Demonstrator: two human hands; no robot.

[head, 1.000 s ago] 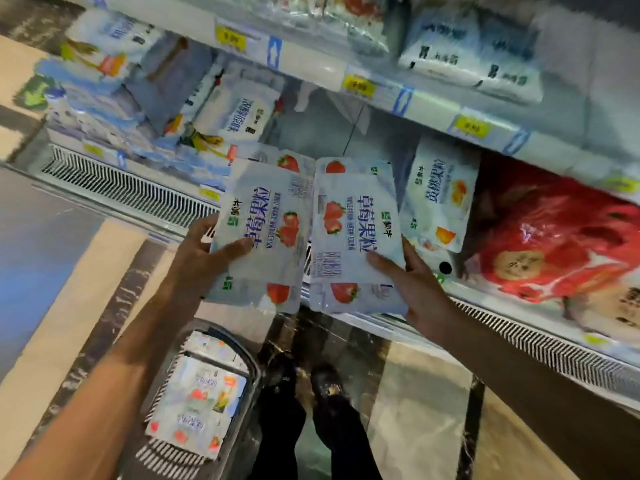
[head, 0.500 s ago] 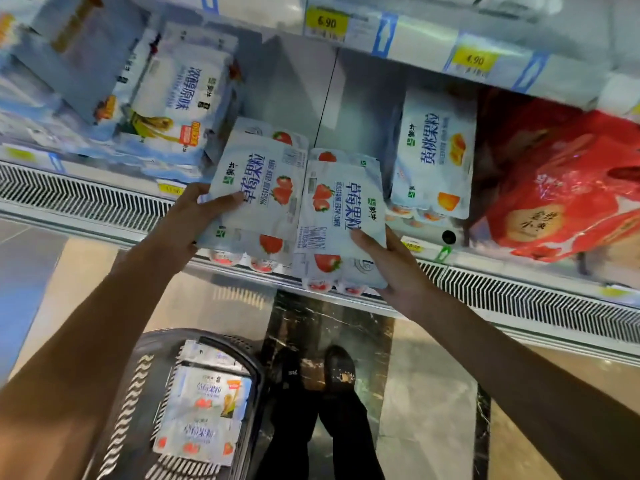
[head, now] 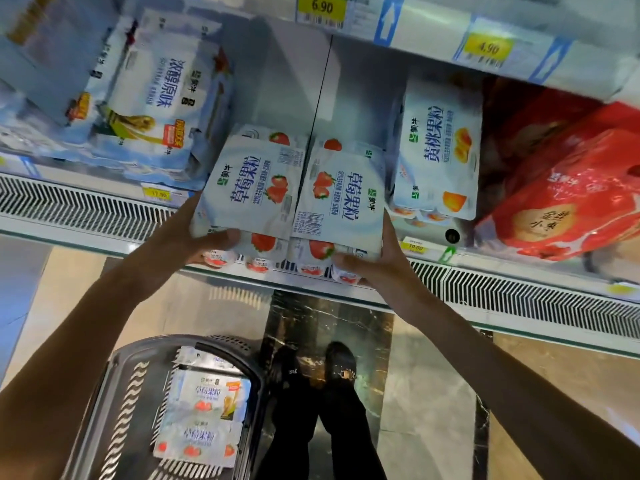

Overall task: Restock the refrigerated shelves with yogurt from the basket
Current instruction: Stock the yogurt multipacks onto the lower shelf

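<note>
Two strawberry yogurt multipacks lie side by side at the front lip of the refrigerated shelf (head: 104, 233). My left hand (head: 183, 242) grips the left pack (head: 252, 188), thumb on its front edge. My right hand (head: 375, 261) grips the right pack (head: 343, 199) at its near right corner. Both packs hang partly over the shelf edge, with cups showing beneath. Down on the floor, the grey basket (head: 124, 403) holds more strawberry yogurt packs (head: 204, 417).
A plain yogurt stack (head: 156, 109) fills the shelf to the left, a peach yogurt pack (head: 440, 150) and red packages (head: 568, 195) to the right. Bare shelf space lies behind the two packs. The upper shelf rail (head: 433, 29) carries price tags. My shoes (head: 339, 365) stand beside the basket.
Both hands have carried the two strawberry packs forward and up, from in front of the cooler to the shelf's front lip. My thumbs have shifted to the packs' near edges.
</note>
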